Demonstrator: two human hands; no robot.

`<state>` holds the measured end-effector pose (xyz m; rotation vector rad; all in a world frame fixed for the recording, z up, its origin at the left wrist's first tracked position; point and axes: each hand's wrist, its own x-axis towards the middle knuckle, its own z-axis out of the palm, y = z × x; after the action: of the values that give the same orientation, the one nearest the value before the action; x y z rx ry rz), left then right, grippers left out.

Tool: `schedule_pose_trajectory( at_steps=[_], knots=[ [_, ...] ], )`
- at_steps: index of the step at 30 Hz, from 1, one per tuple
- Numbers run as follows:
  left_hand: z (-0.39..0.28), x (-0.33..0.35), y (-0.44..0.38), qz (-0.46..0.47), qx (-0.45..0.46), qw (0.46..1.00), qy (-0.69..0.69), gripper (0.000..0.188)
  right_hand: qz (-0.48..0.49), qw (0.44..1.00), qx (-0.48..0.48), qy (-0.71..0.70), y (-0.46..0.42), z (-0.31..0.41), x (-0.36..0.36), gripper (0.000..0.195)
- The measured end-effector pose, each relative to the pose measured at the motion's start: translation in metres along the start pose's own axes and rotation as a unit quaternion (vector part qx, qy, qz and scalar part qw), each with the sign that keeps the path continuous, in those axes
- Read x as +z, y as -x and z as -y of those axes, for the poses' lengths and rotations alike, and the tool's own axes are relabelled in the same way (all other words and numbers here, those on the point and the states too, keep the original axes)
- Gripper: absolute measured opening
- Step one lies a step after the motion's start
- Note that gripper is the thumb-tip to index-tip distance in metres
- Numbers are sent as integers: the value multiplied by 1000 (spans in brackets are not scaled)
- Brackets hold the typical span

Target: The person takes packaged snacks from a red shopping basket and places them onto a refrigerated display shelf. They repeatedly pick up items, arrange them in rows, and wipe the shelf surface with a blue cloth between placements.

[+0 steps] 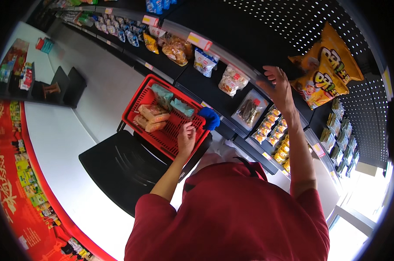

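My left hand [186, 138] hovers over the near right part of a red plastic shopping basket [131, 102], its fingers slightly curled and holding nothing. In the basket lie several packs of food in orange-and-tan wrapping [153, 114] and two teal packets [185, 107]. A blue cloth [210, 119] hangs over the basket's right corner. My right hand [278, 85] is raised at the front edge of a black shelf, empty, with thumb and fingers apart. Just right of it, two yellow snack bags [322, 84] lean together on that shelf.
The basket rests on a black chair [118, 163]. On the lower shelf are a bag of pale snacks [233, 80], a clear-wrapped tray [250, 109] and rows of small packets [267, 125]. Green packets [340, 140] hang on the right. A red printed counter front [11, 182] curves along the left.
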<state>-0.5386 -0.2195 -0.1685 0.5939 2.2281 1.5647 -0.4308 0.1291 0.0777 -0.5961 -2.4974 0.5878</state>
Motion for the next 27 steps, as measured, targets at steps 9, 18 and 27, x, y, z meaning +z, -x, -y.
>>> schedule_pose_trajectory(
  at_steps=[9,18,27],
  knots=[
    [118,-48,5,-73,-183,978,73,35,137,987,82,20,-46,-44,32,35],
    [107,-23,-66,-8,-3,993,-117,23,164,979,118,-2,-59,-37,30,35],
    [95,-20,-138,81,132,897,-413,30,161,972,170,-7,-54,-42,32,35]
  ],
)
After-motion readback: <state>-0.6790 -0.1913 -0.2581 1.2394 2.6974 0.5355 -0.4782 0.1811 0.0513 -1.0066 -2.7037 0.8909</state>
